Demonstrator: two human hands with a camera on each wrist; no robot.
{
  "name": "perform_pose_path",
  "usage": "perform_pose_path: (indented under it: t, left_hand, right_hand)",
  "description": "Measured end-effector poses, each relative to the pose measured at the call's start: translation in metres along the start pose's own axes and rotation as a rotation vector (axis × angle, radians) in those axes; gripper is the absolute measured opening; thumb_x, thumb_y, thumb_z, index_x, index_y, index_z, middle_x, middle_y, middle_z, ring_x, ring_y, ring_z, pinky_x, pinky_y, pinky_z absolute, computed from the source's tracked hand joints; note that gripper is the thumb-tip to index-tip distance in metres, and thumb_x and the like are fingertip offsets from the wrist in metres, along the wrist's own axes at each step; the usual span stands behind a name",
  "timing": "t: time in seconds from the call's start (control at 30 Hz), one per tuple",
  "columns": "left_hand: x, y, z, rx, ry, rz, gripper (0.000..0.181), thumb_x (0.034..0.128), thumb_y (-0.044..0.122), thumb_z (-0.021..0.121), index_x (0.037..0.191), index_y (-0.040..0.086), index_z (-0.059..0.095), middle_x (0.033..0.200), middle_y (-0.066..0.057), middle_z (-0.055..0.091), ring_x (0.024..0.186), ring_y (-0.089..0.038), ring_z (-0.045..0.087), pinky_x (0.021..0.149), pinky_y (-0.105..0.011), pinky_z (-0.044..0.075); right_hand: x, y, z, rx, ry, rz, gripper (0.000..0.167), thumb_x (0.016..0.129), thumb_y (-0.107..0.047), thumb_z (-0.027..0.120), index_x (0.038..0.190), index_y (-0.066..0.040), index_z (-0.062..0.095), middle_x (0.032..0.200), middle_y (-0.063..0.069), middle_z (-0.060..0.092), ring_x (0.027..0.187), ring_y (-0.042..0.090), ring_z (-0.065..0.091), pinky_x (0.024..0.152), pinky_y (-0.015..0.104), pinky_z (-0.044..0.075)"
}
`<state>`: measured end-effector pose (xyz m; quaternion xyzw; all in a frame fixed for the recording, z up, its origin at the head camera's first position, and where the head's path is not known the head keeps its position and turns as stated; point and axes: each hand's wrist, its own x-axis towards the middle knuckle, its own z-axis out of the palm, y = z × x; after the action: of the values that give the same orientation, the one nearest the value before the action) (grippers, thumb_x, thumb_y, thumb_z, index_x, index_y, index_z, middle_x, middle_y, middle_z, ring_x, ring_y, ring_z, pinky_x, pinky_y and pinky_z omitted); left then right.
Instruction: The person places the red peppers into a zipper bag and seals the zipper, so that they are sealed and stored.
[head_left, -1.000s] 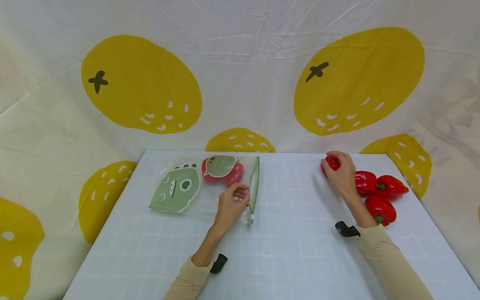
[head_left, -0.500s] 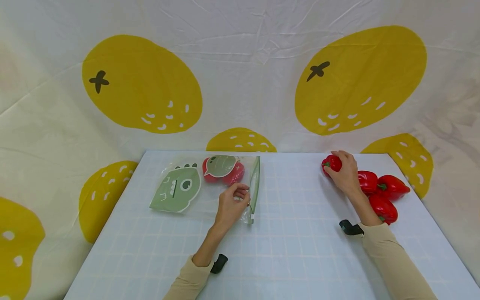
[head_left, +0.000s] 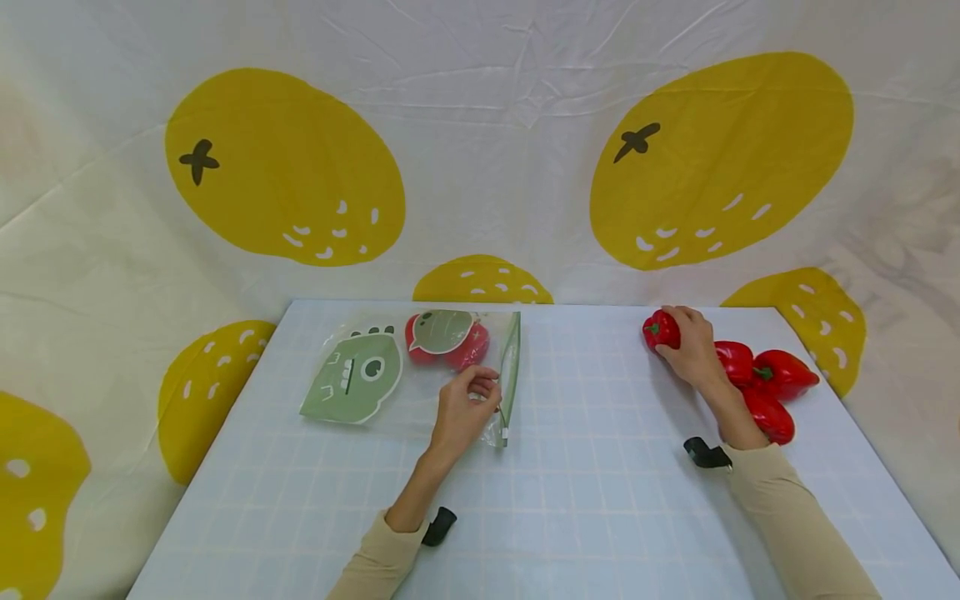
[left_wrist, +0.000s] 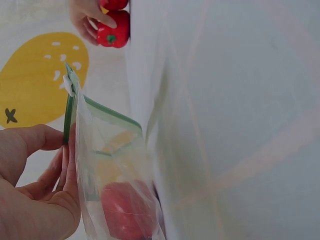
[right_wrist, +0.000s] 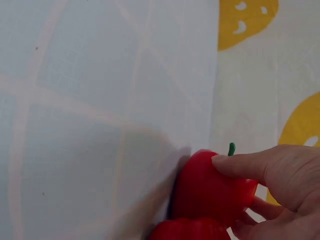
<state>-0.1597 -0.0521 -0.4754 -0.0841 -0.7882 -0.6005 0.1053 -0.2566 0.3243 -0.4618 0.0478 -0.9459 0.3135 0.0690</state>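
Near the table's back right, my right hand (head_left: 692,346) grips a red bell pepper (head_left: 660,331), its green stem facing the camera. The right wrist view shows the thumb (right_wrist: 240,165) on the pepper's side and fingers curled behind it. A clear zip bag (head_left: 420,404) with a green monster print lies at the left. Red peppers (head_left: 470,346) show through its plastic, partly hidden by the print. My left hand (head_left: 461,410) pinches the bag's mouth beside the green zip strip (head_left: 512,358); the left wrist view shows thumb and fingers on that edge, its mouth spread apart.
Several more red bell peppers (head_left: 783,375) lie clustered right of my right hand, partly behind the wrist. A pale checked cloth covers the table (head_left: 585,500). Behind the back edge hangs a white curtain (head_left: 495,183) with yellow fruit prints.
My right hand has shifted slightly to the right and turned the gripped pepper, so its green stem now shows more. The left hand and the bag have stayed in place.
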Motion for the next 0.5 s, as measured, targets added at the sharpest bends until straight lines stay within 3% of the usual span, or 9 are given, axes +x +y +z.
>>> perform_pose_path:
  t: [0.5]
  left_hand:
    - [-0.0004, -0.0010, 0.0000, 0.007, 0.007, -0.003, 0.012, 0.0893, -0.003, 0.069, 0.100, -0.001, 0.071, 0.084, -0.010, 0.068, 0.076, -0.021, 0.065, 0.063, -0.023, 0.059]
  right_hand:
    - [-0.0053, -0.0040, -0.0021, 0.007, 0.045, -0.002, 0.079, 0.086, -0.003, 0.080, 0.152, 0.003, 0.038, 0.150, 0.034, 0.037, 0.136, 0.053, 0.034, 0.097, 0.073, 0.045]
